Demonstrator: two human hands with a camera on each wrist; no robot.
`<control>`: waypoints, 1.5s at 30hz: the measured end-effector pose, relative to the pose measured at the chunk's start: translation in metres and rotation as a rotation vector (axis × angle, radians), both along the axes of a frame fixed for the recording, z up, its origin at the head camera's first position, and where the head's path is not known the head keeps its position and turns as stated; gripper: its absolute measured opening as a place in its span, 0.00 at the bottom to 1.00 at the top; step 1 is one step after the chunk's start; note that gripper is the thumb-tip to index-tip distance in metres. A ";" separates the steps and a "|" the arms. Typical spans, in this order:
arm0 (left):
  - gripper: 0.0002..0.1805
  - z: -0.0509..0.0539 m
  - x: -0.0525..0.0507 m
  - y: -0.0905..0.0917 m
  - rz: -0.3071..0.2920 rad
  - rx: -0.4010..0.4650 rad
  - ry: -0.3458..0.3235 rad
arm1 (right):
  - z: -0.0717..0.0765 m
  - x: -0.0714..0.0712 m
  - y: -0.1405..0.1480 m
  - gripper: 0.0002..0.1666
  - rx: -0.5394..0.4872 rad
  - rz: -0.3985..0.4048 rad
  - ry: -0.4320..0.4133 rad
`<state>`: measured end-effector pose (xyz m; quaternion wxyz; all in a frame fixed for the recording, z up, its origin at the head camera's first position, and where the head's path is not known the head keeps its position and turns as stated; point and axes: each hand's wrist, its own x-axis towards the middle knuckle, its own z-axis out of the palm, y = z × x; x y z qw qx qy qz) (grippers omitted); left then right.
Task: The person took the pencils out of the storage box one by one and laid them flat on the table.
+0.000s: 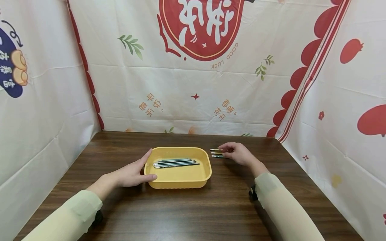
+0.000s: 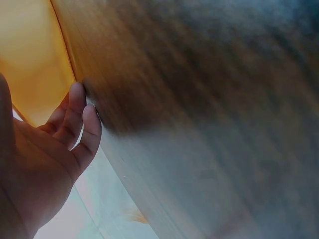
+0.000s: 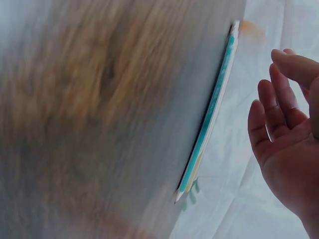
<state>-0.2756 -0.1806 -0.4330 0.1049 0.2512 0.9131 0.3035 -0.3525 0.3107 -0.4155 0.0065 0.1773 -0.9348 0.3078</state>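
Pencils [image 1: 176, 163], divided between tray [image 1: 178, 184] and table [image 1: 187, 214]. A bundle is seen lying lengthwise on the tray's floor, white ends to the left; three more pencils [image 1: 216, 153] are laid side by side on the table, just right of the tray. The work is judged to be well advanced: most pencils in sight are collected in the tray, while three are left outside. The tray appears to be steadied by the left hand [image 1: 132, 173], spread with its forefinger along the left end and its thumb at the near corner. The right hand [image 1: 238, 154] is held at the right ends of the three, fingers relaxed and slightly bent; no pencil is seen gripped, and whether any is touched cannot be told.

The bundle is shown in the head view alone. A sharpened tip, hidden there by the hand, is revealed in the right wrist view. In the left wrist view, lightly bent smaller fingers are shown by the tray's outer wall.
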 end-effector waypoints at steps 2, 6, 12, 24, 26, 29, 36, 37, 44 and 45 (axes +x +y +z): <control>0.65 0.000 0.000 0.000 -0.003 -0.001 0.005 | 0.003 0.004 -0.006 0.19 -0.031 0.010 -0.007; 0.65 0.001 0.000 -0.001 -0.002 0.002 0.002 | 0.009 0.013 -0.018 0.20 -0.091 0.011 -0.037; 0.65 0.001 0.000 -0.001 0.005 -0.005 -0.001 | 0.014 0.020 -0.036 0.20 -0.144 0.031 -0.069; 0.65 0.003 0.001 -0.001 -0.007 0.003 0.009 | 0.027 0.019 -0.062 0.25 -0.190 0.096 -0.058; 0.65 0.003 0.000 -0.001 -0.010 0.005 0.010 | 0.030 0.019 -0.067 0.25 -0.180 0.104 -0.056; 0.65 0.004 0.000 -0.001 -0.018 0.006 0.012 | 0.033 0.019 -0.076 0.24 -0.192 0.109 -0.072; 0.65 0.005 0.001 0.000 -0.015 0.003 0.011 | 0.038 0.021 -0.098 0.25 -0.195 0.136 -0.070; 0.65 0.005 0.001 0.000 -0.015 0.003 0.010 | 0.038 0.022 -0.101 0.25 -0.194 0.143 -0.069; 0.65 0.003 0.001 0.000 -0.015 -0.002 0.011 | 0.035 0.024 -0.120 0.26 -0.196 0.236 -0.061; 0.65 0.003 0.001 0.000 -0.011 -0.004 0.007 | 0.035 0.025 -0.122 0.26 -0.198 0.245 -0.063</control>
